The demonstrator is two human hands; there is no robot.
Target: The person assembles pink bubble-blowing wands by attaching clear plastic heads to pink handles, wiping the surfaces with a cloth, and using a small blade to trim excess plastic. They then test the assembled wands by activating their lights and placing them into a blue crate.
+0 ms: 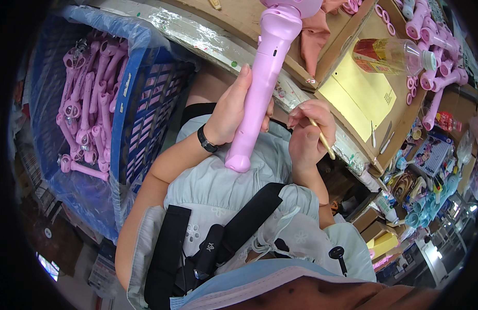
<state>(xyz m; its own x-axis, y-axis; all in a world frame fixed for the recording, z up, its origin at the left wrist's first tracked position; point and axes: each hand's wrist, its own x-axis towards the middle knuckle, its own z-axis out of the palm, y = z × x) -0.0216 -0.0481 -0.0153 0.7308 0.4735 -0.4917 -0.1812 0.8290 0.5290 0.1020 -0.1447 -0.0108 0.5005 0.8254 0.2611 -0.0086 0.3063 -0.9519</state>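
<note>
My left hand is wrapped round a long pink plastic handle, held tilted above my lap. It has a small dark slot near its top and a wider head that runs out of view at the upper edge. Its rounded lower end hangs over my light grey clothing. Just right of it, my right hand is closed on a thin brush-like tool with a pale wooden shaft. The tool's fine tip points up and away from me, too thin to make out well. It appears apart from the handle.
At left stands a blue basket lined with plastic film, filled with similar pink parts. On the bench ahead are an orange cloth, yellow paper, a lying bottle and more pink handles.
</note>
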